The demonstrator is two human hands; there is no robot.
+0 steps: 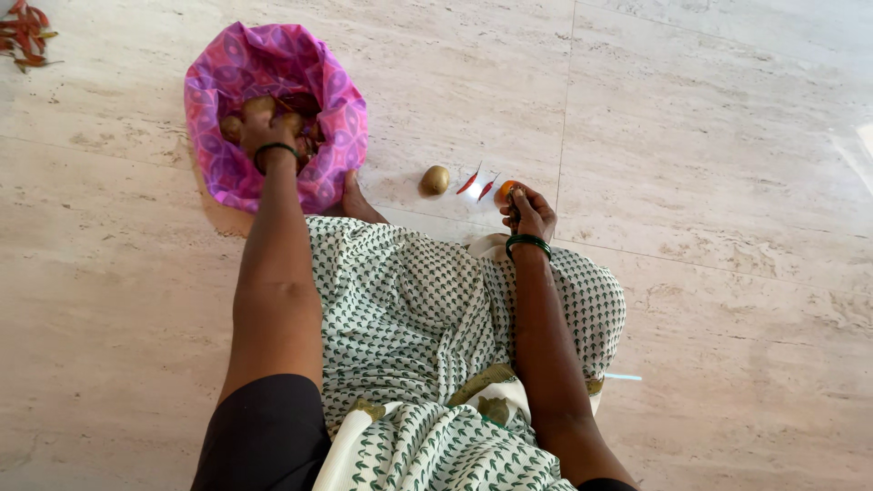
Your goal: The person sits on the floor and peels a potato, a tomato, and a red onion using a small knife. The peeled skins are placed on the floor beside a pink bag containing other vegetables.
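Observation:
My left hand (pixel 269 135) reaches into a pink and purple patterned bag (pixel 338 118) on the floor, its fingers among potatoes (pixel 258 107) inside; whether it grips one I cannot tell. My right hand (pixel 528 215) is closed around a small orange-red round vegetable (pixel 505 190), held just above the floor. A loose potato (pixel 435 180) lies on the floor between the hands, with two red chillies (pixel 478 182) beside it. Both wrists wear dark green bangles.
I sit on a beige stone tile floor (pixel 709 136) with my lap covered in white cloth with a green print (pixel 418 318). My foot (pixel 357 202) sticks out beside the bag. A pile of red chillies (pixel 25 32) lies at the far left corner.

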